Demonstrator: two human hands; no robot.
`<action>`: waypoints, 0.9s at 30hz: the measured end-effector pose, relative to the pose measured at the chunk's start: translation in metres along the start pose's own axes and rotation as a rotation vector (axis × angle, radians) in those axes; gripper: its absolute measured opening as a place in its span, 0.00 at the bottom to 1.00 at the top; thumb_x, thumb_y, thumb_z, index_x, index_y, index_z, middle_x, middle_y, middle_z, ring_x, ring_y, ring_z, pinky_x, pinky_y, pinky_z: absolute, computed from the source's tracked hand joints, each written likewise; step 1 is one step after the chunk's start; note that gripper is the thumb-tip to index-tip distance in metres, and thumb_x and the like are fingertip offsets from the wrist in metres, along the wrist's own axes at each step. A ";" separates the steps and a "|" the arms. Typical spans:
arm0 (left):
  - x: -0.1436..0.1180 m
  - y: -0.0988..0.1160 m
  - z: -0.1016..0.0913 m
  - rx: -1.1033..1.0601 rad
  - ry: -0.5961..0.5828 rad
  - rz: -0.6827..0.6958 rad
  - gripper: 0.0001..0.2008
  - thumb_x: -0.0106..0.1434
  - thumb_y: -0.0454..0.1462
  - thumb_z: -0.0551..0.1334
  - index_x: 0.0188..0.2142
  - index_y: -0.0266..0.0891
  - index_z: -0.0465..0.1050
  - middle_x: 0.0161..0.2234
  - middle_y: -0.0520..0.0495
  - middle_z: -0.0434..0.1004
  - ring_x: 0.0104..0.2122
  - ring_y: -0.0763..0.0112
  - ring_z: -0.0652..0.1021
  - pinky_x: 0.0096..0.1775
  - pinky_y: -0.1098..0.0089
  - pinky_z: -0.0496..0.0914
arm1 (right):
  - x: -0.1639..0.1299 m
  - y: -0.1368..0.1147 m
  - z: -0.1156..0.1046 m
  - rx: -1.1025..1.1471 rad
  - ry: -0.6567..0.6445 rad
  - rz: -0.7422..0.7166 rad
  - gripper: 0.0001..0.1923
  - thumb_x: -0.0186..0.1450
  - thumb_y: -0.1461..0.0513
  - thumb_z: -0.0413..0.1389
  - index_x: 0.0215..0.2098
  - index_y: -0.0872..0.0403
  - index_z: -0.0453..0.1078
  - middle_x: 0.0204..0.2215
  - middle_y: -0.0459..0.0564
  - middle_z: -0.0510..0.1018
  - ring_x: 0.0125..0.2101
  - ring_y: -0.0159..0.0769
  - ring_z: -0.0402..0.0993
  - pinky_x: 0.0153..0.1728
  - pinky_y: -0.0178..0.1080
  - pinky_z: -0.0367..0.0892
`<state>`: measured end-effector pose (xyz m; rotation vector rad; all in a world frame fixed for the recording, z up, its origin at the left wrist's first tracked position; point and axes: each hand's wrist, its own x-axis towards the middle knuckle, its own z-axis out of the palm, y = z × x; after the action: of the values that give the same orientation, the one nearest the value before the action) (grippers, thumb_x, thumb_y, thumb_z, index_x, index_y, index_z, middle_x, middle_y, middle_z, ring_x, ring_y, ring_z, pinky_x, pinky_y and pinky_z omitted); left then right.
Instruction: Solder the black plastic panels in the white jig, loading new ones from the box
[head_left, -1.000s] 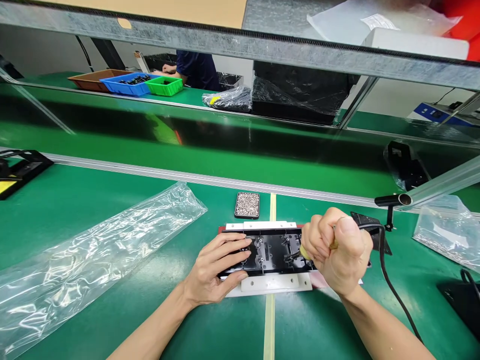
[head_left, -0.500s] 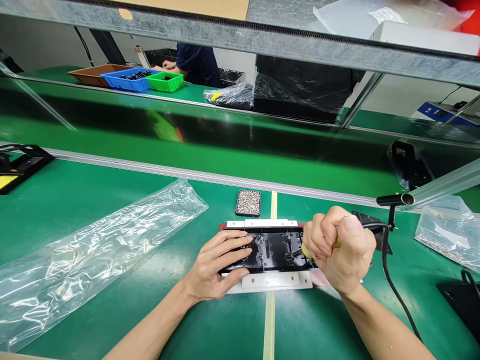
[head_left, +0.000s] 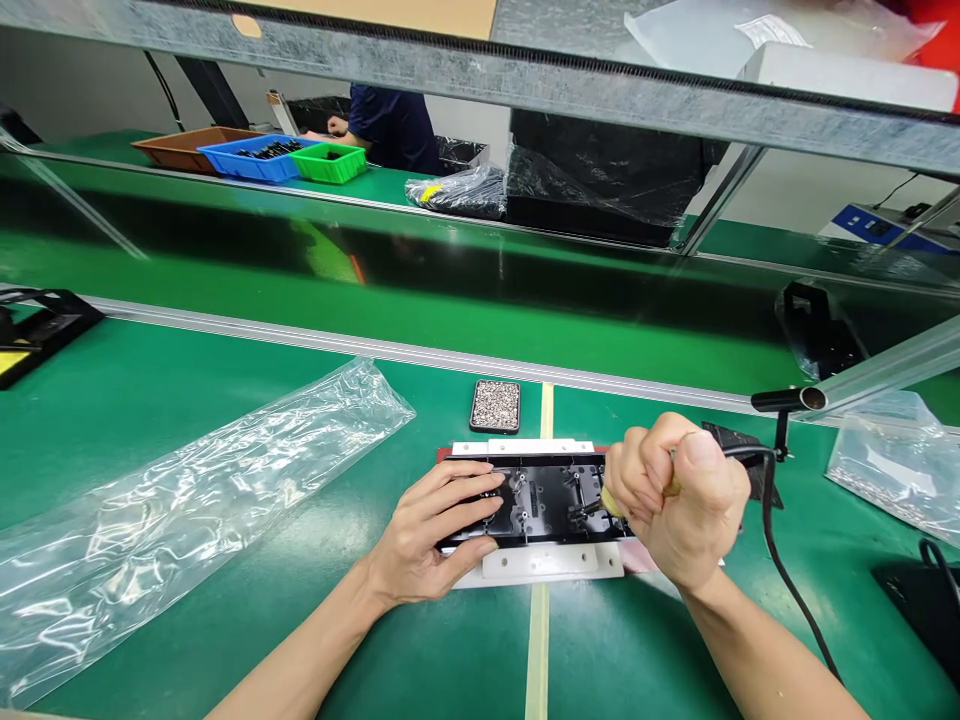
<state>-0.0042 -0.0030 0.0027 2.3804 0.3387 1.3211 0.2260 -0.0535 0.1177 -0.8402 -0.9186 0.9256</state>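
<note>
A black plastic housing (head_left: 551, 500) with molded posts lies in a white fixture (head_left: 544, 562) on the green bench. My left hand (head_left: 442, 530) grips its left end, fingers stretched across the top and thumb along the near edge. Closed in a fist, my right hand (head_left: 679, 495) holds a corded electric screwdriver (head_left: 613, 502); most of its body is hidden by the fingers. The dark tip of the tool points down and left into the right part of the housing. Beyond the fixture sits a small black tray of screws (head_left: 495, 406).
A clear plastic bag (head_left: 202, 520) lies at left. The screwdriver's black cable (head_left: 787, 570) runs down at right, near a metal-tube holder (head_left: 787, 400) and a bag of small parts (head_left: 892, 465). A shelf beam (head_left: 480, 75) crosses overhead. Beyond the divider, a person (head_left: 394, 125) sits near colored bins (head_left: 251, 158).
Both hands, the housing and the screwdriver stay in place. The whole view has shifted very slightly.
</note>
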 end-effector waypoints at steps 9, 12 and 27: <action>-0.001 0.000 0.000 0.002 -0.001 -0.001 0.17 0.68 0.33 0.66 0.55 0.32 0.76 0.54 0.33 0.80 0.56 0.48 0.77 0.52 0.46 0.78 | 0.001 0.000 0.001 -0.017 -0.008 -0.004 0.27 0.69 0.49 0.56 0.18 0.52 0.54 0.13 0.38 0.52 0.13 0.25 0.46 0.11 0.29 0.45; -0.001 0.000 0.000 0.007 0.001 -0.003 0.16 0.68 0.33 0.66 0.55 0.32 0.76 0.53 0.33 0.80 0.56 0.48 0.77 0.52 0.46 0.78 | 0.001 0.000 0.002 -0.023 -0.014 -0.013 0.27 0.70 0.50 0.56 0.18 0.51 0.54 0.12 0.39 0.52 0.13 0.25 0.46 0.11 0.29 0.45; 0.003 0.002 0.000 0.024 0.011 -0.009 0.16 0.68 0.33 0.65 0.55 0.35 0.76 0.52 0.35 0.81 0.54 0.49 0.79 0.50 0.47 0.79 | 0.002 0.000 0.002 -0.022 -0.013 -0.031 0.27 0.70 0.51 0.56 0.19 0.52 0.54 0.12 0.39 0.53 0.13 0.25 0.47 0.11 0.30 0.45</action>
<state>-0.0025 -0.0038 0.0056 2.3896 0.3703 1.3335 0.2244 -0.0510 0.1188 -0.8372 -0.9524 0.8963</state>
